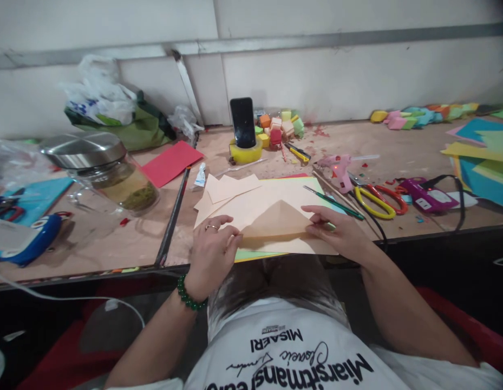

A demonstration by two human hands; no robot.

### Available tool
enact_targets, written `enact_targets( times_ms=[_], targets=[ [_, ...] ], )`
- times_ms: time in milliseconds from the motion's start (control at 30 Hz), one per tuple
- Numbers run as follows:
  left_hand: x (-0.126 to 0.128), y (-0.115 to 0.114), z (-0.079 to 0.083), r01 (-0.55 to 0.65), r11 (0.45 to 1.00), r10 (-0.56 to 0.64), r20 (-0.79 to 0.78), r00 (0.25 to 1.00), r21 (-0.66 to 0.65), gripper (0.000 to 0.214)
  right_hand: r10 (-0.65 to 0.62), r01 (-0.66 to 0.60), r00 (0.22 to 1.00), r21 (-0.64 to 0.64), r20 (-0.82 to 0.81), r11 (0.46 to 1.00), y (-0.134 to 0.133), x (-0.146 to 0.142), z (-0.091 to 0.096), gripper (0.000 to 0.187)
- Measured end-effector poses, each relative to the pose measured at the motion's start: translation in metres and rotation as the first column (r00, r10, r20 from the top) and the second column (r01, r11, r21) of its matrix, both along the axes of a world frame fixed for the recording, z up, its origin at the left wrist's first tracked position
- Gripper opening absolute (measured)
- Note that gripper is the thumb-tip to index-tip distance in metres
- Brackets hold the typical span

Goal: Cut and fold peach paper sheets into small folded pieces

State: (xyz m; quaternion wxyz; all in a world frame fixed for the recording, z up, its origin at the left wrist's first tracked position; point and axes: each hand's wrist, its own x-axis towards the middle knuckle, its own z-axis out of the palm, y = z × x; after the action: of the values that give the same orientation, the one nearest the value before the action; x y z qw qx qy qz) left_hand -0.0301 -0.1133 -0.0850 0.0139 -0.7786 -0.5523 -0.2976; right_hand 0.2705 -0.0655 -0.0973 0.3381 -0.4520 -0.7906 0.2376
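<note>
A peach sheet of paper [275, 221], folded to a point at its far side, is held between my hands above a stack of coloured sheets. My left hand [215, 250] pinches its left corner between thumb and fingers. The right corner is pinched by my right hand [336, 230]. Beneath lie a large peach sheet [294, 189] and, peeking out at the front, a green sheet [257, 254]. Several cut peach pieces [224, 189] rest at the stack's back left. Green-handled tweezers [336, 203] lie just beyond my right hand.
Right of the stack are a pink glue gun [341, 172], yellow-handled scissors [373, 202], red-handled scissors [391, 197] and a purple device [429, 195]. A phone [243, 123] stands in a yellow tape roll [246, 153]. On the left are a glass jar [125, 184] and red paper [173, 162].
</note>
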Motion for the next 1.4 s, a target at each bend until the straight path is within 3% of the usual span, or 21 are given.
enact_targets(
  times_ms=[100,200,400,433,500,567,633,700,800,900,1033,1167,1267,1333,1400],
  targets=[
    [0.0,0.003,-0.002,-0.014,0.997,0.01,-0.055,0.998,-0.079,0.025,-0.01,0.01,1.0,0.007,0.025,1.0,0.0,-0.005,-0.001,0.036],
    [0.002,0.005,-0.002,-0.074,0.994,0.064,-0.138,0.988,-0.075,0.025,-0.08,0.075,0.993,0.061,0.083,0.995,0.001,-0.009,-0.007,0.036],
    [0.011,-0.001,0.005,-0.145,0.989,0.147,-0.284,0.948,0.027,0.013,-0.257,0.17,0.937,0.336,0.235,0.926,0.0,-0.014,-0.014,0.031],
    [0.014,-0.003,0.005,-0.151,0.987,0.161,-0.299,0.941,0.059,0.011,-0.265,0.15,0.93,0.396,0.254,0.906,-0.001,-0.016,-0.013,0.03],
    [0.023,-0.007,0.005,-0.084,0.99,0.116,-0.321,0.94,0.112,0.03,-0.249,0.055,0.919,0.523,0.307,0.851,-0.004,-0.023,-0.008,0.026],
    [0.033,-0.01,0.002,0.074,0.992,-0.033,-0.347,0.937,0.104,0.045,-0.144,-0.13,0.91,0.596,0.39,0.792,-0.008,-0.031,-0.003,0.025],
    [0.041,-0.011,0.001,0.177,0.983,-0.146,-0.365,0.919,0.051,0.045,-0.006,-0.308,0.882,0.586,0.472,0.749,-0.011,-0.039,0.002,0.025],
    [0.044,-0.012,0.001,0.183,0.983,-0.162,-0.37,0.915,0.021,0.039,0.081,-0.402,0.852,0.548,0.518,0.733,-0.013,-0.039,0.005,0.022],
    [0.036,-0.015,0.004,0.13,0.991,-0.108,-0.365,0.925,0.036,0.028,0.081,-0.403,0.846,0.533,0.527,0.744,-0.014,-0.025,0.006,0.021],
    [0.015,-0.022,0.006,0.054,0.997,-0.029,-0.371,0.928,0.057,0.024,-0.018,-0.311,0.866,0.567,0.5,0.762,-0.017,-0.001,0.004,0.025],
    [-0.004,-0.024,0.004,0.014,0.998,0.008,-0.319,0.948,0.065,0.021,-0.021,-0.238,0.893,0.513,0.449,0.825,-0.022,0.019,0.0,0.031],
    [0.004,-0.006,0.0,-0.033,0.999,0.026,-0.196,0.98,-0.029,0.038,-0.015,-0.178,0.92,0.45,0.392,0.875,-0.023,0.02,-0.002,0.038],
    [0.015,0.011,-0.001,-0.035,0.99,0.017,-0.128,0.992,-0.139,0.056,-0.01,-0.164,0.931,0.442,0.365,0.882,-0.023,0.018,-0.006,0.036],
    [0.019,0.018,0.001,-0.004,0.991,-0.001,-0.036,0.999,-0.13,0.051,-0.011,-0.154,0.939,0.451,0.343,0.879,-0.023,0.017,-0.009,0.036],
    [0.02,0.019,0.005,0.051,0.998,-0.051,0.032,0.998,-0.02,0.036,-0.06,-0.095,0.955,0.492,0.29,0.865,-0.025,0.016,-0.01,0.037]
  ],
)
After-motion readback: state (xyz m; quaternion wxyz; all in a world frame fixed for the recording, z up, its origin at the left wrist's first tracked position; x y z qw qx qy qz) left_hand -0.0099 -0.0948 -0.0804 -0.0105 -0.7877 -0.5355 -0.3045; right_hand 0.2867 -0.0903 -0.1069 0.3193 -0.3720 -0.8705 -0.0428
